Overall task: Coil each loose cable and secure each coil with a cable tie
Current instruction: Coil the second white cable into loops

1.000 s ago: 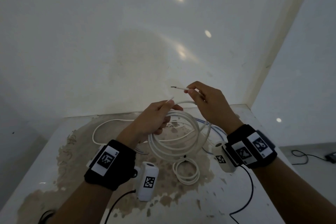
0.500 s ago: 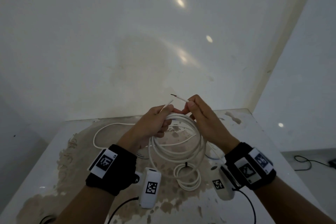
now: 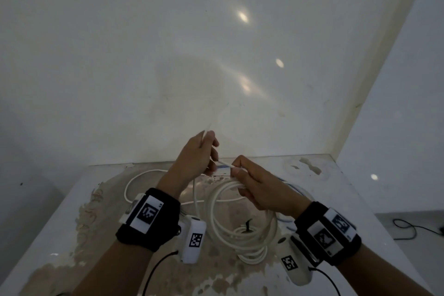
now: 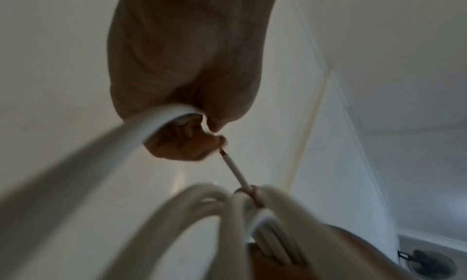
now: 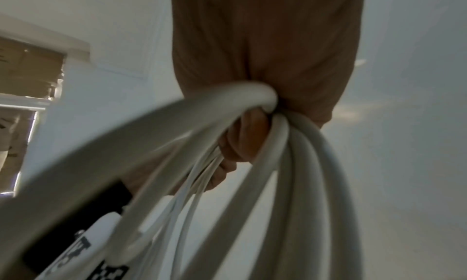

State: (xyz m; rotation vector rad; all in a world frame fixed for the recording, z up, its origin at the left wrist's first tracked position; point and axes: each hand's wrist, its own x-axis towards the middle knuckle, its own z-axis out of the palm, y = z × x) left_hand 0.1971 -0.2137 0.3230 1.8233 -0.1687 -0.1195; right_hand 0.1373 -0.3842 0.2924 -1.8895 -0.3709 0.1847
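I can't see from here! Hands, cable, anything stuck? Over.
Right hand grips white cable coil. Left hand pinches thin white tie running to the coil. Tied small coil lies below; nothing blocking.

White cable coil [image 3: 242, 235], centre frame; white tabletop [image 3: 348, 199] blotched brown; black wrist bands [image 3: 153, 235] bearing black-and-white square markers; blue-striped cable [image 3: 292, 186] at right.
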